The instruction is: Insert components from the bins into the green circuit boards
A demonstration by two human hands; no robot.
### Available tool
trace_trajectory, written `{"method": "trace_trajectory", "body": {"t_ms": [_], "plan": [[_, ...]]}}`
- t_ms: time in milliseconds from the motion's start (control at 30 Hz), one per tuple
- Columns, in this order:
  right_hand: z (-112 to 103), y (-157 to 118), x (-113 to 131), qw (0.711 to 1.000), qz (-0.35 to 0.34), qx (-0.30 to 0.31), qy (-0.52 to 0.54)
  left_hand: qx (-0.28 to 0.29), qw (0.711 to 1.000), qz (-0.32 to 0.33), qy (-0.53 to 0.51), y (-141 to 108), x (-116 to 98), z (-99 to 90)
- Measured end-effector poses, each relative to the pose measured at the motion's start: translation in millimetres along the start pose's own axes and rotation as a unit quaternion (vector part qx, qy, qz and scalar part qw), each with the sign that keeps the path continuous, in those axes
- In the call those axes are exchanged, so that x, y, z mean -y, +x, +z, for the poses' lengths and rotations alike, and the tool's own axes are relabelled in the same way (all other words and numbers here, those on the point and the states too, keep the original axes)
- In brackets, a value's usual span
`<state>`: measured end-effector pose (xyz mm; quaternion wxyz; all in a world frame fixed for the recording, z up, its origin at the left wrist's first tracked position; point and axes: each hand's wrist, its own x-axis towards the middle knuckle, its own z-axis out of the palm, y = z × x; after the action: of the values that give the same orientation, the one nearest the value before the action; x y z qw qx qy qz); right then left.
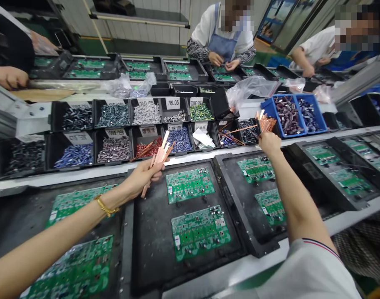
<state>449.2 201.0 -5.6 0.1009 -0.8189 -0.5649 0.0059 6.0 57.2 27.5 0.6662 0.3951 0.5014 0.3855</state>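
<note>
My left hand [148, 174], with a gold bracelet at the wrist, is closed around a bundle of flat copper strips [161, 150]. It hovers over the left part of a black tray [149, 249], beside two green circuit boards [201, 232]. My right hand [269, 143] reaches to the bin row, its fingers curled at another bunch of copper strips [266, 123] left of a blue two-part bin. The fingertips are partly hidden, but the strips rise from the fist. A few loose strips [233, 137] lie across the small bins nearby.
Black bins of capacitors [113, 147] and other parts run in two labelled rows. A blue bin [289, 135] stands at the right. Further black trays with boards [349, 181] flank mine. Co-workers [223, 45] sit across the line behind plastic bags [252, 91].
</note>
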Motion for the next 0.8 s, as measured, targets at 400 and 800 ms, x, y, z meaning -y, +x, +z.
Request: {"method": "trace_trajectory", "body": {"t_ms": [400,800], "plan": [[-37,-38,2,0.872,0.091,-0.186,0.443,0.018,0.994,-0.097,-0.055,-84,10,-2.3],[-30,-144,118,0.777,-0.110,0.206,0.585,0.245,0.960,-0.134,-0.034,-238,82,16.0]]}}
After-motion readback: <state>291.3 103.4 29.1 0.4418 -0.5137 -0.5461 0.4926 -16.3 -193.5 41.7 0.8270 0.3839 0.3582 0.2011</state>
